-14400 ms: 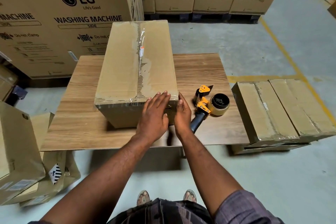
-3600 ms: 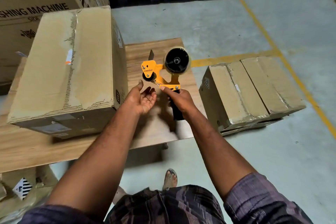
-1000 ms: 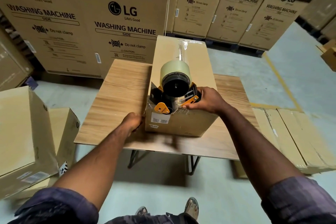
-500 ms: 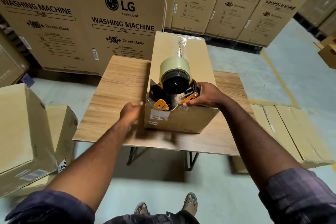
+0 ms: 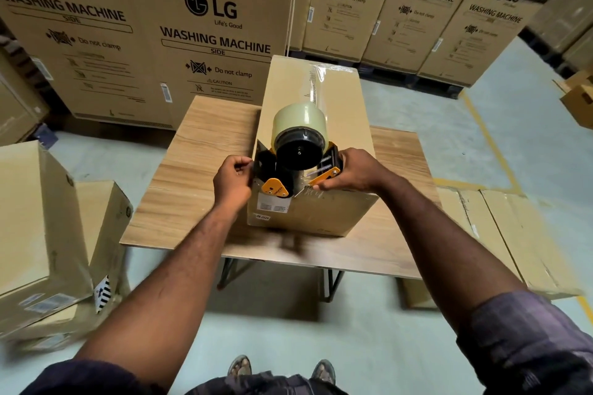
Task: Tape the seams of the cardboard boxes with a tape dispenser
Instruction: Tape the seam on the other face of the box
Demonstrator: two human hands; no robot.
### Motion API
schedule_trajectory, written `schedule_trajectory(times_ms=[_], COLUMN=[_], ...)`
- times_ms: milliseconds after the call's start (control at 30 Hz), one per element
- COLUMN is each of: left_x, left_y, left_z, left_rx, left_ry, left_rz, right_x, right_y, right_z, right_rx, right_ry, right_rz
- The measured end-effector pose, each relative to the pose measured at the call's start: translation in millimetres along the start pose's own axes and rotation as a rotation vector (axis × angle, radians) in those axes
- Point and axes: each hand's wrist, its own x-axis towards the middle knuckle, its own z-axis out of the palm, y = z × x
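A long cardboard box (image 5: 346,112) lies lengthwise on the wooden table (image 5: 199,144), with clear tape running down its top seam. At the box's near top edge sits the orange and black tape dispenser (image 5: 298,154) with a pale tape roll. My right hand (image 5: 353,171) grips the dispenser from the right side. My left hand (image 5: 232,183) is curled against the box's near left corner, touching the dispenser's left edge.
Large printed washing machine cartons (image 5: 154,29) stand behind the table. Cardboard boxes (image 5: 38,228) are stacked on the floor at the left. Flat taped boxes (image 5: 513,234) lie on the floor to the right, by a yellow floor line (image 5: 481,125).
My left hand has risen from the table edge to the box's near left corner beside the dispenser. The dispenser stays at the near end of the seam.
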Motion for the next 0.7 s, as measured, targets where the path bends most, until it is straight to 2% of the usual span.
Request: schedule_trajectory(times_ms=[233, 433, 500, 567, 633, 700], left_x=[-4, -7, -13, -28, -43, -61], left_y=[3, 9, 15, 25, 29, 28], left_z=[-5, 0, 5, 12, 25, 39], left_rx=[0.083, 0.152, 0.267, 0.443, 0.559, 0.818], left_ry=[0.016, 0.059, 0.099, 0.107, -0.071, -0.344], left_rz=[0.015, 0.012, 0.118, 0.343, 0.562, 0.615], right_x=[-8, -37, -40, -38, -35, -34], right_y=[14, 74, 81, 83, 84, 88], right_z=[-13, -32, -30, -29, -29, -30], right_rx=[-0.039, 0.019, 0.054, 0.066, 0.072, 0.089], right_ry=[-0.020, 0.007, 0.020, 0.030, 0.032, 0.031], right_rz=[-0.044, 0.016, 0.004, -0.010, -0.017, -0.011])
